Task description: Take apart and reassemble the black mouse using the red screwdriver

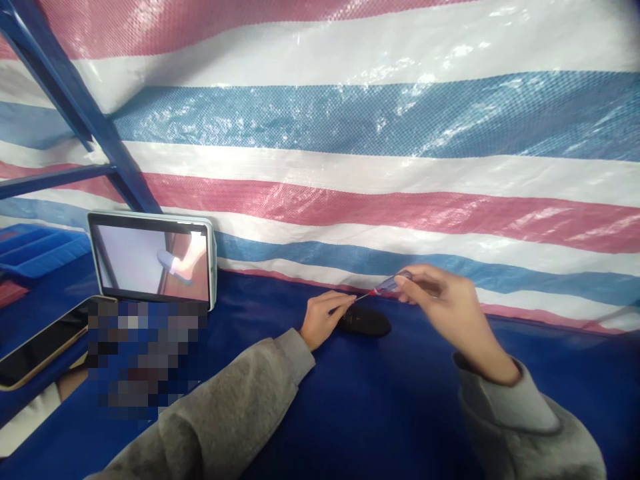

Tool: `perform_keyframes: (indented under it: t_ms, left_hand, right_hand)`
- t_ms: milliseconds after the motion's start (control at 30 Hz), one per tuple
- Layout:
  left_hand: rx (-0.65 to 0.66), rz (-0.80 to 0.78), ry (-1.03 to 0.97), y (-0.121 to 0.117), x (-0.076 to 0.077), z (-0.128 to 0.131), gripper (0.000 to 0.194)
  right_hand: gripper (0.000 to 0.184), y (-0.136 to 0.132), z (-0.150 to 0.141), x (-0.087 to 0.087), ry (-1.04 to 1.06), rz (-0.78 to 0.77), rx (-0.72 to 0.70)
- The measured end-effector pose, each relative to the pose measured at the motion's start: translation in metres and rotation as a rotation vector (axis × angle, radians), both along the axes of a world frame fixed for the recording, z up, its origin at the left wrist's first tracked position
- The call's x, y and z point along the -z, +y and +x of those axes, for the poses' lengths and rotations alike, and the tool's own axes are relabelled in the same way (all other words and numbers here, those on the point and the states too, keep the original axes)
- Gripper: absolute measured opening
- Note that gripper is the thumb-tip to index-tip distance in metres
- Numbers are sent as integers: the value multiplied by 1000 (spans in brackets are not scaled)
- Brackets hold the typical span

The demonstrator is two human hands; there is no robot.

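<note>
A small screwdriver (387, 285) with a see-through purplish handle and a red collar is pinched in my right hand (440, 297). Its thin metal shaft slants down to the left. The tip ends at the fingertips of my left hand (324, 319), which are pressed together; whether they grip the tip or something tiny there is hidden. Just under both hands, a black oval computer mouse (367, 322) lies flat on the blue table (370, 400), faint printing on its upturned face. My left hand covers or touches its left end.
A tablet (213, 267) playing a video stands at the left, with a phone (45, 347) in front of it. Blue trays (43, 250) sit behind. Another person's sleeve (30, 420) shows at lower left. A striped tarp (350, 120) and blue metal frame (95, 127) border the table.
</note>
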State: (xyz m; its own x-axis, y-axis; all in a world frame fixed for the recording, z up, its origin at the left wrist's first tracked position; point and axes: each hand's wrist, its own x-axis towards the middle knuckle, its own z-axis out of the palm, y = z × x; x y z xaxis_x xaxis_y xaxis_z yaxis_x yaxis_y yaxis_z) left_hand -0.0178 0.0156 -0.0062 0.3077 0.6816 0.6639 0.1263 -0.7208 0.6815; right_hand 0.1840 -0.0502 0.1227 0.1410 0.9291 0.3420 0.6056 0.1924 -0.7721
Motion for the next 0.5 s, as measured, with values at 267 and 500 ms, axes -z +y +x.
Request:
perform_keyframes:
  t_ms: [267,500]
  left_hand:
    - [-29,-233,-112,-1,-5,2,17]
    - [-19,-303,-138,1,-2,2,20]
  right_hand:
    - [30,0,-1,1,18,6,1]
    - [28,-1,-4,0,18,6,-8]
